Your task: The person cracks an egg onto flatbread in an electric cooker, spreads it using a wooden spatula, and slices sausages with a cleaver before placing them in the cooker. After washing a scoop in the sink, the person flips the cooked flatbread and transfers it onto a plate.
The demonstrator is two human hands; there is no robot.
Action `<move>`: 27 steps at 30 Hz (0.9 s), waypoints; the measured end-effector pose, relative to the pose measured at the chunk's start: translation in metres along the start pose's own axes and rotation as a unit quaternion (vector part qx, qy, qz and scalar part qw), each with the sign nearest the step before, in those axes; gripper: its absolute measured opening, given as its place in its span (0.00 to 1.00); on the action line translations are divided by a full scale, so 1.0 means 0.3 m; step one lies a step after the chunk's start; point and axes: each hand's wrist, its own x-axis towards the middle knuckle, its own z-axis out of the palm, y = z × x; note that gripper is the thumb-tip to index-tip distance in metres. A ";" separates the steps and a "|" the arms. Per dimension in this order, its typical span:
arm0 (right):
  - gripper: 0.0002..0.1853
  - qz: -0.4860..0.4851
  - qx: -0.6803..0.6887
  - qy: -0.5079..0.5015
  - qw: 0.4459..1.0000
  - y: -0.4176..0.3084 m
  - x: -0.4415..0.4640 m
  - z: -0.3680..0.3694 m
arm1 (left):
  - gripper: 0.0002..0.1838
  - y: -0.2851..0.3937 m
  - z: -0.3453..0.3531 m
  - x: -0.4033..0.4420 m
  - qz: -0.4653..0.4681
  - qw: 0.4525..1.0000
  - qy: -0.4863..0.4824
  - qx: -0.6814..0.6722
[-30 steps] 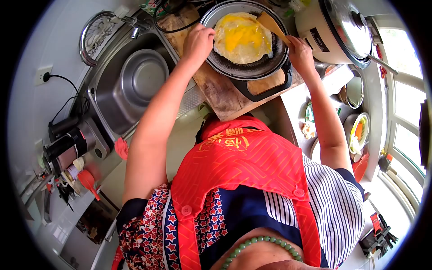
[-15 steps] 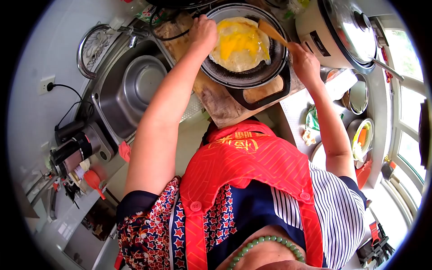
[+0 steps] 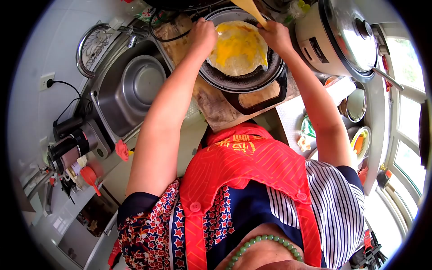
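Observation:
A round flat pancake with yellow egg spread on top lies in the electric griddle pan, which has a black handle frame in front. At the pancake's upper left edge, my left hand is closed, with its fingertips turned away, so I cannot see what they hold. My right hand grips the handle of a wooden spatula at the pan's upper right rim. The spatula's blade points up and left, above the far side of the pan and off the pancake, partly cut by the frame's edge.
Under the pan is a worn wooden board. To the left, a sink holds a metal basin beneath a curved faucet. A large lidded cooker stands close on the right. Bowls line the right-hand counter.
My right hand has moved up and left with the spatula, whose blade has left the pancake's right edge for the pan's far side. My left hand has stayed almost in place.

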 end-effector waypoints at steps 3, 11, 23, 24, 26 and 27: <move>0.16 0.002 -0.004 -0.014 1.000 0.005 0.068 0.084 | 0.06 0.005 -0.010 -0.030 0.034 0.997 0.058 -0.035; 0.17 -0.002 -0.001 -0.049 0.999 0.012 0.111 0.143 | 0.02 0.029 -0.020 -0.100 0.091 0.980 0.165 -0.059; 0.12 -0.107 0.010 0.000 0.994 -0.052 0.055 0.007 | 0.13 -0.007 -0.041 -0.095 -0.030 0.964 0.104 -0.245; 0.12 -0.089 0.010 -0.033 0.995 -0.073 0.046 -0.025 | 0.12 -0.009 -0.055 -0.098 -0.031 0.963 0.092 -0.249; 0.13 -0.095 0.034 -0.034 0.994 -0.078 0.029 -0.041 | 0.12 -0.011 -0.082 -0.100 -0.025 0.966 0.073 -0.246; 0.13 -0.097 0.046 -0.034 0.994 -0.083 0.021 -0.048 | 0.12 -0.010 -0.090 -0.103 -0.022 0.967 0.064 -0.244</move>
